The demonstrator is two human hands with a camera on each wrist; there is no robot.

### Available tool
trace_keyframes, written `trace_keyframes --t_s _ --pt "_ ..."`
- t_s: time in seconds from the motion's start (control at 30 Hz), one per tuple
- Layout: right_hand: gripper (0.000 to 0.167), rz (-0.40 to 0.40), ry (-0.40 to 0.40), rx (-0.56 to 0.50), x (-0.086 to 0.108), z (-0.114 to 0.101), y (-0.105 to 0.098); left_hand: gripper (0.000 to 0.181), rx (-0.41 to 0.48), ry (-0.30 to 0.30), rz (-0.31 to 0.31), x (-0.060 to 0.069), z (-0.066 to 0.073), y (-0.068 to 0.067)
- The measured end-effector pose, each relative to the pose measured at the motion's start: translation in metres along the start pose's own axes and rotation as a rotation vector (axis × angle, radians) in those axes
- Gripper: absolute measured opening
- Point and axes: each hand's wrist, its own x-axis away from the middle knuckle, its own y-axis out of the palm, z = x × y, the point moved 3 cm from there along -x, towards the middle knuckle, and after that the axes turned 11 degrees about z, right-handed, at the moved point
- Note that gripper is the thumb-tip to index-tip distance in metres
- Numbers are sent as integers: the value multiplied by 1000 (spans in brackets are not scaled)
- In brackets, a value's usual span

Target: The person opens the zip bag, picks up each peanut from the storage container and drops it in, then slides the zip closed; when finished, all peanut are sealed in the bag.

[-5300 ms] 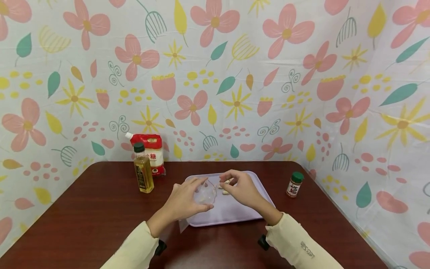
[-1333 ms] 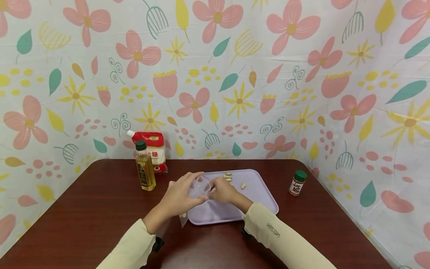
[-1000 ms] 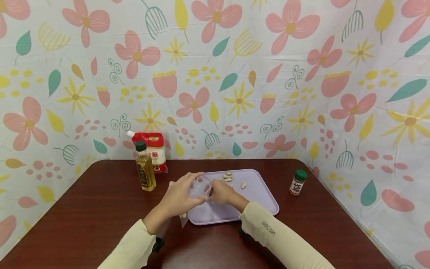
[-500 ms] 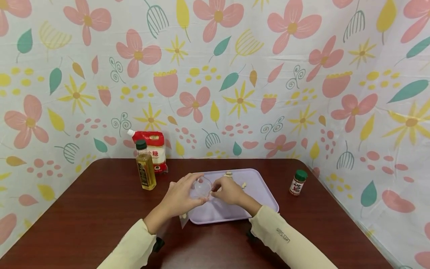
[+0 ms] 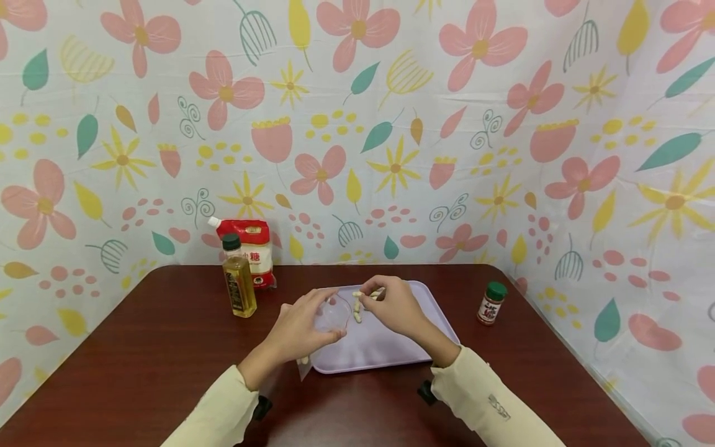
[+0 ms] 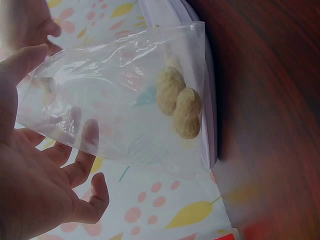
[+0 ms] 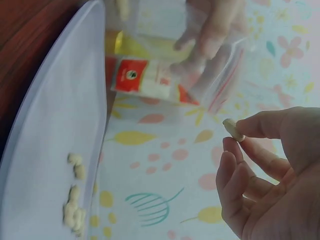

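My left hand (image 5: pixel 298 329) grips a clear zip bag (image 6: pixel 120 95) near its mouth, which gapes toward my right hand. Two peanuts (image 6: pixel 171 90) lie at the bottom of the bag in the left wrist view. Between thumb and index finger, my right hand (image 5: pixel 398 307) pinches one peanut (image 7: pixel 233 129); the right wrist view shows it apart from the bag. More peanuts (image 7: pixel 74 212) lie on the light purple tray (image 5: pixel 385 352), some of them hidden behind my right hand in the head view.
An oil bottle (image 5: pixel 239 282) with a dark cap stands left of the tray, before a red and white sugar pouch (image 5: pixel 259 254). On the right is a small green-lidded jar (image 5: pixel 491 303). A flowered curtain (image 5: pixel 357 124) hangs behind the dark wooden table (image 5: pixel 139 360).
My right hand has drawn back from the bag's mouth, up and to the right over the tray, and now pinches a peanut. My left hand keeps hold of the bag in nearly the same place.
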Motion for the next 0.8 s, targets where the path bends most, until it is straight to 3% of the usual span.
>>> trace_keyframes --t_s 0.37,0.57,0.8 --pt "10 -78 -83 -44 12 -28 0 70 13 11 16 1 2 1" --pt "8 -38 -60 -40 9 -22 -3 68 3 -10 10 0 2 1" --pt "5 -22 -18 -26 0 0 5 68 1 -16 2 0 2 0"
